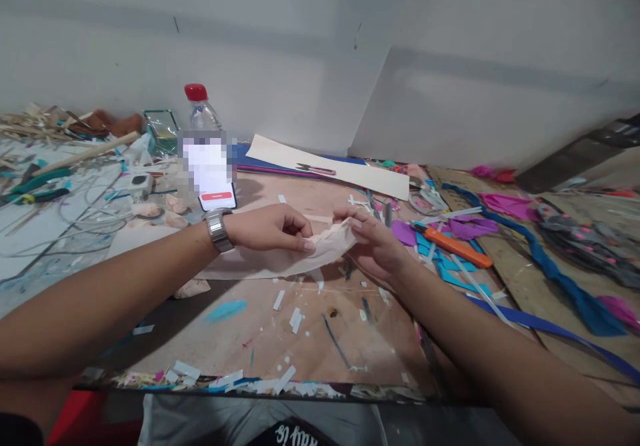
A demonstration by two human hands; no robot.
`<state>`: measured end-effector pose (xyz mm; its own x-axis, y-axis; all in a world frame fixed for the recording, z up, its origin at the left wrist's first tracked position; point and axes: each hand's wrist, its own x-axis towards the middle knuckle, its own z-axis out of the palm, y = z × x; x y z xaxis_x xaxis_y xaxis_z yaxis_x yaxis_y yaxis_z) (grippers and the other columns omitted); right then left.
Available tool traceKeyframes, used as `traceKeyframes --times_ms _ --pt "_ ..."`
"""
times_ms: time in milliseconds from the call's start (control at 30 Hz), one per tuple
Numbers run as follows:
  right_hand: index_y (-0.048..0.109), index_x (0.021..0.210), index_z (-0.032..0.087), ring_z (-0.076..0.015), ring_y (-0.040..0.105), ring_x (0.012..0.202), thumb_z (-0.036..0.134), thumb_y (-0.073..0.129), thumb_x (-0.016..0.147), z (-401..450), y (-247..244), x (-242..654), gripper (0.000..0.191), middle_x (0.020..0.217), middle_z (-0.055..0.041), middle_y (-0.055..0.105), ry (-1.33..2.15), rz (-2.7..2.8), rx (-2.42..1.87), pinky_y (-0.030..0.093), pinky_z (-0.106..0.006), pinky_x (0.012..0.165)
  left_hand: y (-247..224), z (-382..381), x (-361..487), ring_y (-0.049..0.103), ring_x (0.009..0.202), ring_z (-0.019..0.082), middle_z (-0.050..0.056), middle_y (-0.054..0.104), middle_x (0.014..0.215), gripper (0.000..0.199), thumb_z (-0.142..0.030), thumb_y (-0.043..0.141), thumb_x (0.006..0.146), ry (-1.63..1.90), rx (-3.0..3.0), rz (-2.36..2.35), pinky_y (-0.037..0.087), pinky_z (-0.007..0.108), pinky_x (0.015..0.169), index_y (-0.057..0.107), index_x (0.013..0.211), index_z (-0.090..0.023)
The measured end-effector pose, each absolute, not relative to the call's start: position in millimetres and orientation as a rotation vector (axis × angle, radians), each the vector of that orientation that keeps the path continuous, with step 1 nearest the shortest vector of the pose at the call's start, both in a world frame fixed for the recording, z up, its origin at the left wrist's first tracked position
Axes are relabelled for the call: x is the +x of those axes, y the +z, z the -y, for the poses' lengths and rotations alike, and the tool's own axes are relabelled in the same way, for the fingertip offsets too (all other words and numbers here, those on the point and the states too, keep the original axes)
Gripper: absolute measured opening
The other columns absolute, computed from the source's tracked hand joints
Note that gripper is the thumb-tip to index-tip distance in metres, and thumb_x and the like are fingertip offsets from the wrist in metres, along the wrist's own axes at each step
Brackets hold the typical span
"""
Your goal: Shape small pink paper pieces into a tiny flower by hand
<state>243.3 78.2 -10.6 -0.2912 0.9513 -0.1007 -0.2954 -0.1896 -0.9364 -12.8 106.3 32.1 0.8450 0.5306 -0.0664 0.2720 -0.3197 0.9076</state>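
A long pale strip of thin paper or fabric (265, 266) lies across the middle of the table, its right end lifted off the surface. My left hand (275, 227), with a metal watch on the wrist, pinches the gathered upper edge between thumb and curled fingers. At the right end my right hand (373, 243) grips the strip, thumb and fingertips closed on its crumpled tip. Several small pale crumpled pieces (175, 219) lie left of my left hand, and another (193, 289) sits under my forearm.
A lit phone (213, 173) leans against a red-capped bottle (203, 109) at the back. Thread snips (316, 169) rest on a cream strip (370, 178). To the right are an orange utility knife (455, 246) and coloured scraps; green-handled pliers (43, 183) lie far left.
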Motion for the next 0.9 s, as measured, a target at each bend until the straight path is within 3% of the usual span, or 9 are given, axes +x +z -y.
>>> traceKeyframes --times_ms 133,233,300,367,500,700,900 --pt "0.073 0.11 0.027 -0.0177 0.062 0.09 0.043 0.08 0.084 -78.3 -6.8 244.9 0.031 0.107 -0.0034 0.069 0.937 1.472 -0.999 0.051 -0.032 0.08 29.5 -105.5 -10.8 0.043 0.062 0.01 -0.003 0.053 0.067 0.034 -0.046 0.07 0.09 0.279 2.073 -0.716 0.03 0.023 0.058 0.066 0.078 -0.015" --pt "0.075 0.107 0.027 -0.027 0.061 0.11 0.034 0.078 0.088 -67.9 -1.6 243.2 0.021 0.111 -0.0071 0.071 0.267 1.934 -0.943 0.044 -0.047 0.104 26.9 -101.6 -7.5 0.042 0.06 0.011 -0.003 0.051 0.063 0.032 -0.044 0.068 0.09 0.24 2.177 -0.826 0.026 0.026 0.056 0.068 0.078 -0.015" --pt "0.076 0.109 0.029 -0.0291 0.059 0.115 0.03 0.076 0.089 -59.1 0.6 239.5 0.02 0.113 -0.0059 0.073 0.077 2.164 -0.857 0.041 -0.052 0.109 24.8 -98.6 -5.2 0.042 0.058 0.011 -0.003 0.051 0.061 0.033 -0.046 0.068 0.09 0.232 2.203 -0.891 0.024 0.027 0.055 0.07 0.08 -0.015" --pt "0.077 0.107 0.029 -0.032 0.055 0.123 0.032 0.075 0.09 -52.6 0.2 235.1 0.017 0.116 -0.0063 0.074 0.01 2.268 -0.854 0.04 -0.054 0.111 22.7 -96.2 -3.4 0.041 0.057 0.011 -0.003 0.052 0.06 0.035 -0.049 0.068 0.09 0.232 2.213 -0.909 0.023 0.027 0.055 0.072 0.082 -0.015" --pt "0.076 0.095 0.024 -0.0319 0.055 0.121 0.027 0.07 0.094 -51.8 -5.2 230.9 0.007 0.108 -0.007 0.076 0.036 2.299 -0.885 0.041 -0.056 0.108 21.7 -93.1 -1.3 0.04 0.056 0.011 -0.002 0.053 0.058 0.044 -0.057 0.067 0.09 0.251 2.206 -0.904 0.022 0.028 0.054 0.073 0.079 -0.015" --pt "0.073 0.091 0.022 -0.0267 0.059 0.105 0.026 0.068 0.095 -58.5 -7.0 232.7 0.008 0.098 -0.0067 0.075 0.2 2.272 -0.841 0.046 -0.051 0.1 30.3 -92.3 -2.6 0.043 0.058 0.01 -0.001 0.06 0.064 0.046 -0.057 0.063 0.093 0.233 2.119 -0.833 0.027 0.025 0.056 0.074 0.081 -0.014" --pt "0.073 0.089 0.024 -0.027 0.06 0.108 0.034 0.069 0.097 -55.3 -10.5 230.8 0.013 0.099 -0.0057 0.076 0.252 2.274 -0.902 0.044 -0.053 0.102 30.9 -92.5 -2.9 0.042 0.057 0.01 -0.001 0.06 0.063 0.046 -0.056 0.064 0.093 0.211 2.152 -0.859 0.025 0.026 0.055 0.074 0.079 -0.014"
